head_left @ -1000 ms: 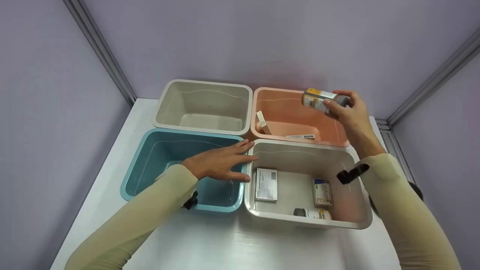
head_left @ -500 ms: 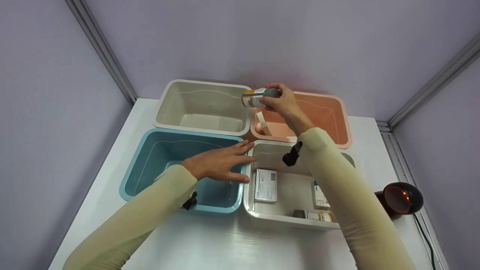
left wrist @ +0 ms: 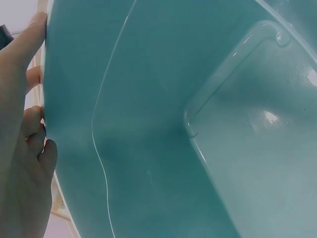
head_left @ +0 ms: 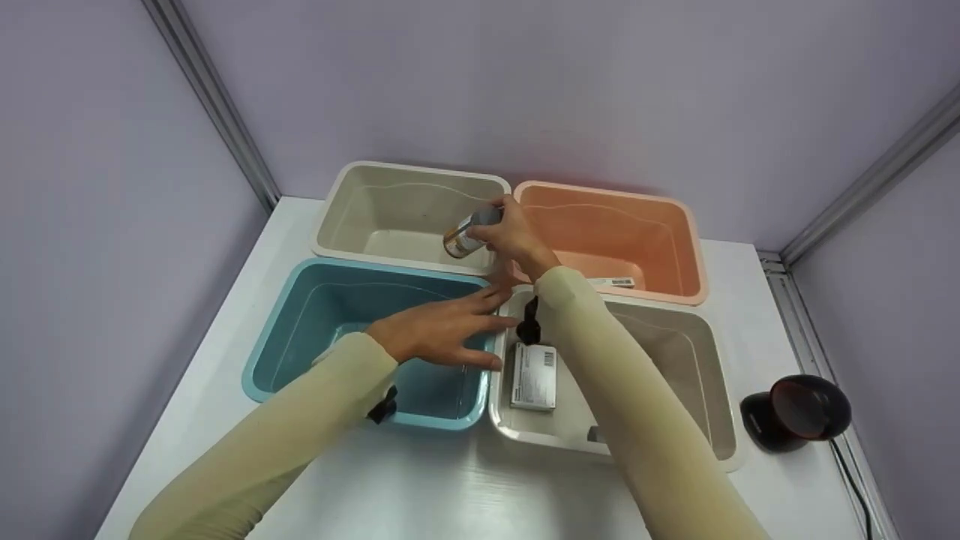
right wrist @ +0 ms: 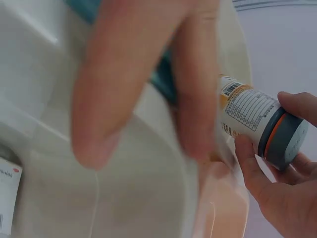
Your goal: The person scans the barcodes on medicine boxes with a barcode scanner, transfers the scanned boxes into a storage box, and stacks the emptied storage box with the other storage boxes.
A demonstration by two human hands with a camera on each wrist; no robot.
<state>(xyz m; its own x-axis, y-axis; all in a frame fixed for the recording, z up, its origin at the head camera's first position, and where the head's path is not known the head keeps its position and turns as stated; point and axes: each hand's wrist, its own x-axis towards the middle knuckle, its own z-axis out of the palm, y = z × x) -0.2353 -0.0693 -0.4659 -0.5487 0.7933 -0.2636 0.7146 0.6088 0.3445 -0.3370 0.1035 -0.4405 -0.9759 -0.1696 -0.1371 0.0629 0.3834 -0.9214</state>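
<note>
My right hand pinches a white-and-orange pill bottle by its grey cap end. The bottle is tilted, its base down to the left, over the right side of the grey back-left bin. In the right wrist view, the label and barcode of the bottle face the camera. My left hand rests with spread, straight fingers on the meeting rims of the blue bin and the pale front-right bin.
Inside the front-right bin lie a white box and a second bottle's grey cap; my right sleeve hides the rest. The orange bin holds a thin white box. A dark, corded device stands at the right.
My right hand has carried the bottle left from above the orange bin to the grey back-left bin, tilting its base downward. The left hand stays put.
</note>
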